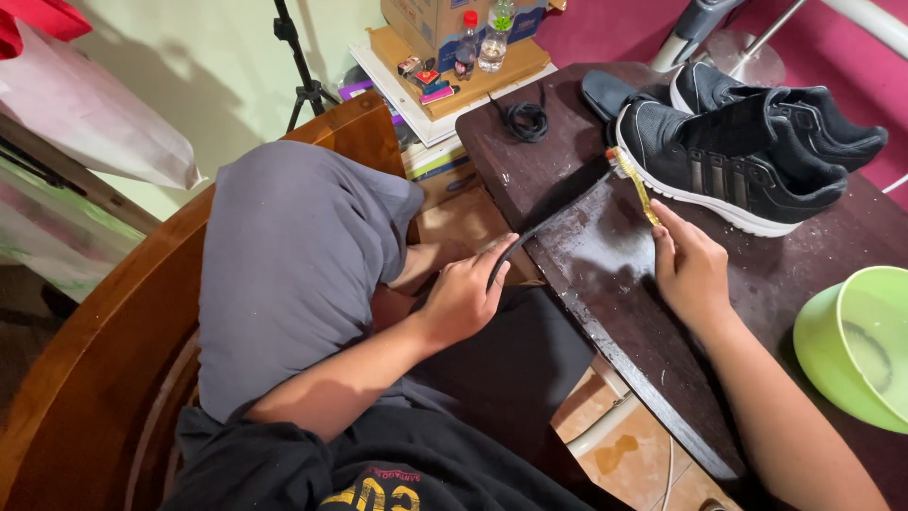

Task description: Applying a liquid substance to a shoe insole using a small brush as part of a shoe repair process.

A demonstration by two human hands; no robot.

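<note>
My left hand [463,293] grips the near end of a thin black shoe insole [553,222] that lies flat and wet on the dark wooden table [662,350]. My right hand [689,270] holds a yellow toothbrush [632,182] with its bristle head at the far end of the insole, beside a black sneaker with a white sole [733,161]. A second black sneaker [785,104] lies behind the first.
A green plastic basin [856,345] with water stands at the table's right edge. A coiled black shoelace [527,120] and another insole [605,93] lie at the far side. My raised knee in grey cloth [293,255] and a wooden chair arm [104,331] fill the left.
</note>
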